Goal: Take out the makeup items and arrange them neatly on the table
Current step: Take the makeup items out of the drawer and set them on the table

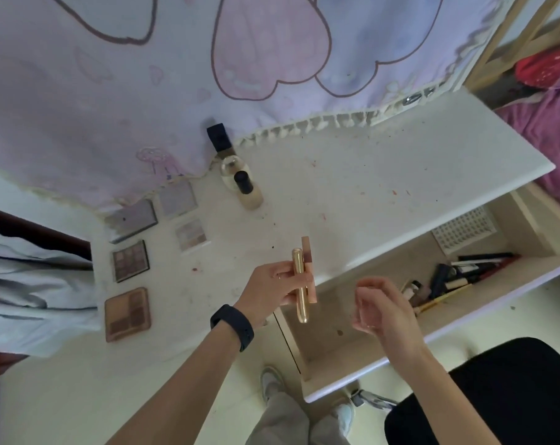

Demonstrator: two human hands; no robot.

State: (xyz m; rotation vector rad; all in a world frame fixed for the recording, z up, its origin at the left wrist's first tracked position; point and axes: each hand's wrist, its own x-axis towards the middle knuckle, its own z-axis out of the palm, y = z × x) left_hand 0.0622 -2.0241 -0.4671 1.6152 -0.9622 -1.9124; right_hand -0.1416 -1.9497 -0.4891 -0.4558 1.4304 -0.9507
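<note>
A: Where is the gold metal tube [302, 306]?
B: Gripped in the left hand's [272, 285] fingers with a flat pink stick [306, 248], over the white counter's [400, 175] edge. The right hand's [383, 311] fingers are loosely curled, empty.

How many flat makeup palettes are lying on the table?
5, at the left of the table: grey palette, pale palette by the curtain, small palette, dark palette, brown palette nearest. The curtain may hide more.

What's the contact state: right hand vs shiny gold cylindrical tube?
Apart: head view shows a plain gap between the right hand and the gold tube, which the left hand grips.
</note>
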